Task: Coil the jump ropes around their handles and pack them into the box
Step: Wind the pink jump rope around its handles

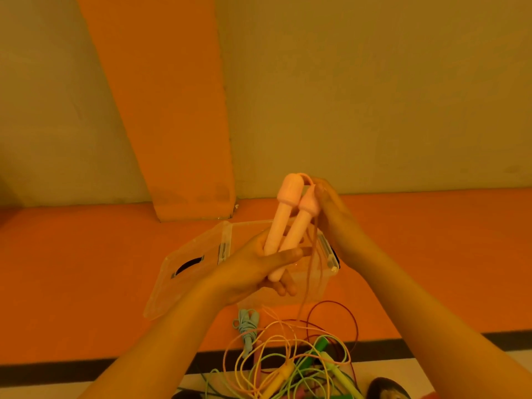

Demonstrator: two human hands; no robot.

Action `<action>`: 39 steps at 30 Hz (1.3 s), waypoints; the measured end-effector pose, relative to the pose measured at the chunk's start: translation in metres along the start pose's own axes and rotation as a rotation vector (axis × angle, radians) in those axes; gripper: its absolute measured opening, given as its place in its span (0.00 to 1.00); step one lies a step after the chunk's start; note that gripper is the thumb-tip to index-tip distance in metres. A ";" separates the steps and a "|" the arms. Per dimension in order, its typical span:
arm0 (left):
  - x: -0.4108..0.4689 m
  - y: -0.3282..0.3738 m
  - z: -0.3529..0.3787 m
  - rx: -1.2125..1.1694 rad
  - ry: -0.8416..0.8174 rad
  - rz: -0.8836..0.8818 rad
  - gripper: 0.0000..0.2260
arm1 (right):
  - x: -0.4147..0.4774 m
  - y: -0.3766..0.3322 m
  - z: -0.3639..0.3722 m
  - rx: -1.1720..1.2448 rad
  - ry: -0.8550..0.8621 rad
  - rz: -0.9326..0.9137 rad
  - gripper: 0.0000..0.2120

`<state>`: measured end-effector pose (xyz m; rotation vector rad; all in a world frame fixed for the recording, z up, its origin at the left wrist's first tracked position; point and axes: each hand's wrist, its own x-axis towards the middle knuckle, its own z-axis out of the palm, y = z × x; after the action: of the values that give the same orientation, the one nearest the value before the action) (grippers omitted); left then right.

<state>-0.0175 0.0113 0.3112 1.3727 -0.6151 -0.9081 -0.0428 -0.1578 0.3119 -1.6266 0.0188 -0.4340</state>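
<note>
Holding two pink handles [288, 223] side by side, upright, tilted a bit right. Only one view here, the head camera.

Head view: the left hand [253, 272] is clenched round the lower ends of the handles, with the thumb across the front and the fingers curled behind. The right hand [331, 208] is up at the caps. Its fingertips look pinched on the pink cord [308, 272] where it leaves the tops, though the contact is partly hidden by the hand. From there the cord drops slack past the left thumb to the rope pile [302, 364] on the floor [86, 283]. No wraps are on the handles yet.

The clear box [325, 246] sits open on the floor right behind and below the hands, its lid [184, 272] flipped out to the left. I can't tell if anything is inside. A blue rope [246, 326], already bundled, lies just in front of the box, beside the pile.

Judgement: this is the start of coiling the pink rope.

To do it well:
- Left grip firm, so the handles stay parallel and touching.
- Right hand leads the cord round both shafts, starting just under the caps, each turn snug beside the last.
- Light tension on the cord.

Risk: the slack tail runs into the tangle of yellow, green and red cords, so it may snag or drag others up. Feed it out slowly and shake it free if it catches. Tuck the end before dropping the bundle in the box.
</note>
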 end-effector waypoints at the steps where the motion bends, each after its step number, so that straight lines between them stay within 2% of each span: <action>1: -0.001 0.000 -0.001 0.002 0.019 0.005 0.17 | 0.000 0.000 0.002 0.035 -0.012 0.018 0.17; 4: -0.001 0.000 -0.005 0.042 0.054 0.011 0.13 | -0.001 -0.005 0.007 0.029 -0.005 0.021 0.12; 6: -0.001 0.000 -0.007 0.032 0.043 -0.006 0.14 | -0.002 -0.007 0.008 0.009 0.029 0.006 0.08; 10: -0.001 0.003 -0.011 -0.109 -0.006 -0.071 0.17 | 0.000 -0.009 0.010 0.054 0.096 0.007 0.08; 14: 0.002 0.005 -0.013 -0.250 -0.045 -0.106 0.24 | 0.001 -0.009 0.011 0.128 0.120 0.023 0.09; 18: 0.003 0.003 -0.012 -0.258 -0.047 -0.097 0.24 | 0.000 -0.009 0.014 0.099 0.090 0.020 0.09; 22: 0.005 0.001 -0.008 -0.248 -0.051 -0.072 0.22 | -0.002 -0.010 0.015 0.096 0.097 0.028 0.11; 24: 0.008 -0.002 -0.008 -0.265 -0.056 -0.067 0.24 | 0.000 -0.007 0.014 0.076 0.131 0.037 0.13; 26: 0.012 -0.004 -0.006 -0.276 -0.020 -0.060 0.23 | 0.002 0.001 0.015 0.068 0.151 0.073 0.21; 28: 0.015 -0.004 -0.004 -0.322 0.036 -0.013 0.15 | 0.000 0.014 0.017 0.044 0.131 0.156 0.30; 29: 0.016 -0.002 -0.005 -0.362 0.076 0.021 0.13 | -0.003 0.019 0.018 0.005 0.118 0.194 0.32; 32: 0.020 0.003 -0.016 -0.460 0.209 0.129 0.15 | -0.017 0.031 0.030 -0.173 0.071 0.182 0.23; 34: 0.020 0.003 -0.022 -0.452 0.264 0.177 0.09 | -0.024 0.033 0.039 -0.244 0.041 0.132 0.16; 39: 0.019 -0.005 -0.017 -0.312 0.289 0.182 0.03 | -0.032 0.027 0.048 -0.166 -0.071 0.133 0.11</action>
<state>0.0061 0.0055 0.3017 1.1187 -0.3522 -0.6138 -0.0518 -0.1062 0.2758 -1.7916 0.1115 -0.2785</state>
